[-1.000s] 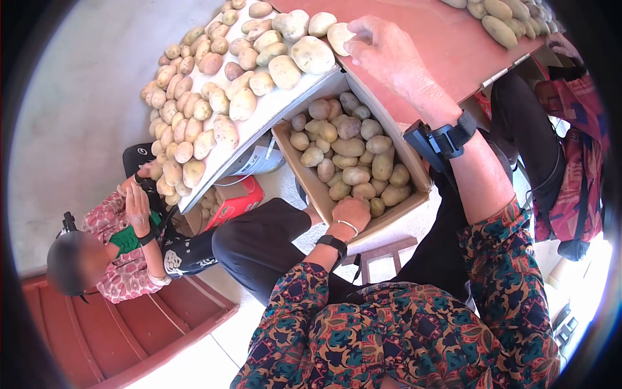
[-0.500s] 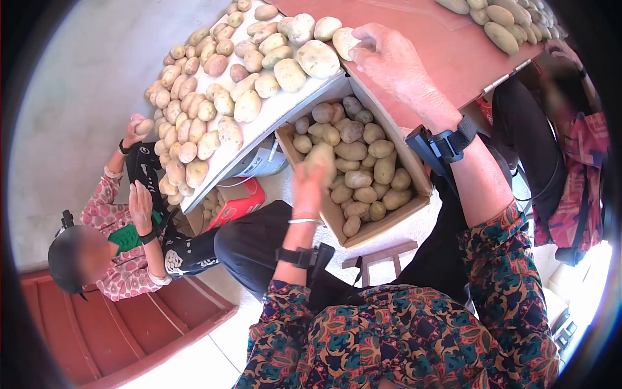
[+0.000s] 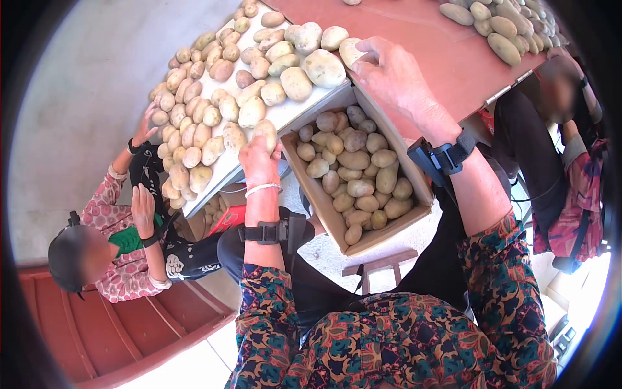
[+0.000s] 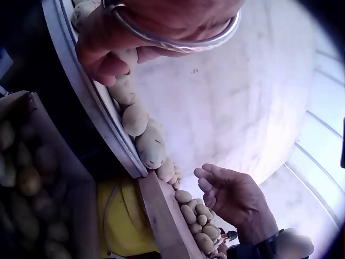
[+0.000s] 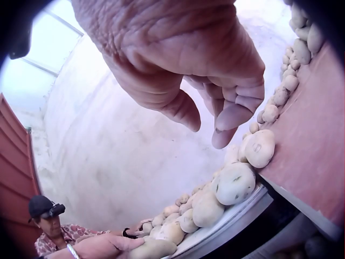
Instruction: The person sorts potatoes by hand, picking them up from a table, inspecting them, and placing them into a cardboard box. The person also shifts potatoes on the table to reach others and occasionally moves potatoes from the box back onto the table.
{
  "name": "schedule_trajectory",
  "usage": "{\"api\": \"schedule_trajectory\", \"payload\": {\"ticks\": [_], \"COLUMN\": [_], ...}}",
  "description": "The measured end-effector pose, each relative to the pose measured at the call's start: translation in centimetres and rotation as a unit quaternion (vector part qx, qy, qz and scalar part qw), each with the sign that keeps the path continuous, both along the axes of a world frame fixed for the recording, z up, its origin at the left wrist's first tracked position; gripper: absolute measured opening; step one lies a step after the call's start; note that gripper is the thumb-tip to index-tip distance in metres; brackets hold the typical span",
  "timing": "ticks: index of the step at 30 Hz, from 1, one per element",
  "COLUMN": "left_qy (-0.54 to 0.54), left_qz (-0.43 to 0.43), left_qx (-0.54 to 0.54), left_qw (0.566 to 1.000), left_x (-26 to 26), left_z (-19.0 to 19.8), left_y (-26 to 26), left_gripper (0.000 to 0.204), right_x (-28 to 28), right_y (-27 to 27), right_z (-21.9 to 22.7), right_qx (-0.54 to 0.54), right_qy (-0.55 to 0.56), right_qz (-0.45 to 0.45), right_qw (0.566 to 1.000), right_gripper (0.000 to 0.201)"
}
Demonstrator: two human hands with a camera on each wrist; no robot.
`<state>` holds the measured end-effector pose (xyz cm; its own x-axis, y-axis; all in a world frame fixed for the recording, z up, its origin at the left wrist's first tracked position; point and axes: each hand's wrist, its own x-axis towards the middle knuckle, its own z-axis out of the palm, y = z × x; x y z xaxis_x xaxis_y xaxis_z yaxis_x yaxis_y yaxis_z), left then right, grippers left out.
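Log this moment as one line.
left hand: potato in grip, by white tabletop edge | right hand: empty, near another potato | cardboard box: potatoes inside

Left of the box (image 3: 389,229), the left hand (image 3: 260,161) grips, its partly hidden fingers seemingly curled; beyond the box, the right hand (image 3: 398,76) hovers, thumb and fingers loosely bent, tips downward.

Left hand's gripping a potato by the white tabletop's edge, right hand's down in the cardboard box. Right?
The right hand is wrong: the head view shows the right hand up by the red tabletop, outside the cardboard box. The left hand is indeed gripping a potato by the white tabletop's edge.
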<state>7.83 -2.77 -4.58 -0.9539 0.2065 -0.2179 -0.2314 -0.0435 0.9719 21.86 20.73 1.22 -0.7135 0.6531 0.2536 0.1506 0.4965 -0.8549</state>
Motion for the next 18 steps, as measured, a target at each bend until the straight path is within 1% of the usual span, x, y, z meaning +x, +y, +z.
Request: {"api": "schedule_trajectory", "payload": {"ticks": [1, 3, 4, 6, 7, 9, 13, 15, 16, 18], "left_qy": [0.0, 0.039, 0.04, 0.081, 0.082, 0.155, 0.147, 0.161, 0.166, 0.145], "left_qz": [0.0, 0.007, 0.007, -0.034, -0.033, -0.019, -0.005, 0.045, 0.092, 0.086], "left_qx": [0.0, -0.075, -0.075, -0.18, -0.18, -0.232, -0.224, -0.121, -0.115, -0.104], "left_qw": [1.0, 0.996, 0.996, 0.98, 0.98, 0.96, 0.963, 0.978, 0.975, 0.98], "left_x": [-0.3, -1.2, -1.5, -2.2, -2.0, -0.9, 1.6, 2.3, 3.0, 2.5], "left_z": [-0.1, -0.4, -0.5, -0.5, -0.4, -0.6, -2.7, -4.2, -4.2, -4.4], "left_y": [0.3, 0.9, 1.1, 1.2, 1.2, 1.5, 1.0, 0.8, 1.2, 0.9], "left_gripper": [0.032, 0.034, 0.034, 0.045, 0.045, 0.046, 0.046, 0.047, 0.045, 0.045], "right_x": [0.0, 0.0, 0.0, -0.1, -0.1, -0.1, 0.1, 0.1, 0.3, 0.4], "right_y": [0.0, -0.1, -0.2, -0.2, -0.3, -0.3, 0.0, 0.1, 0.0, 0.0], "right_z": [-0.1, 0.0, 0.2, 0.4, 0.5, 0.4, 0.3, 0.3, 0.5, 0.6], "right_qx": [0.004, 0.009, 0.004, 0.0, -0.001, -0.002, -0.008, -0.013, -0.011, -0.009], "right_qy": [0.004, 0.009, -0.007, -0.02, -0.018, -0.015, -0.009, -0.008, -0.013, -0.018], "right_qz": [0.0, 0.001, 0.0, -0.001, -0.003, -0.005, 0.0, 0.002, 0.001, 0.0], "right_qw": [1.0, 1.0, 1.0, 1.0, 1.0, 1.0, 1.0, 1.0, 1.0, 1.0], "right_gripper": [0.04, 0.04, 0.04, 0.04, 0.039, 0.039, 0.039, 0.038, 0.038, 0.038]}}
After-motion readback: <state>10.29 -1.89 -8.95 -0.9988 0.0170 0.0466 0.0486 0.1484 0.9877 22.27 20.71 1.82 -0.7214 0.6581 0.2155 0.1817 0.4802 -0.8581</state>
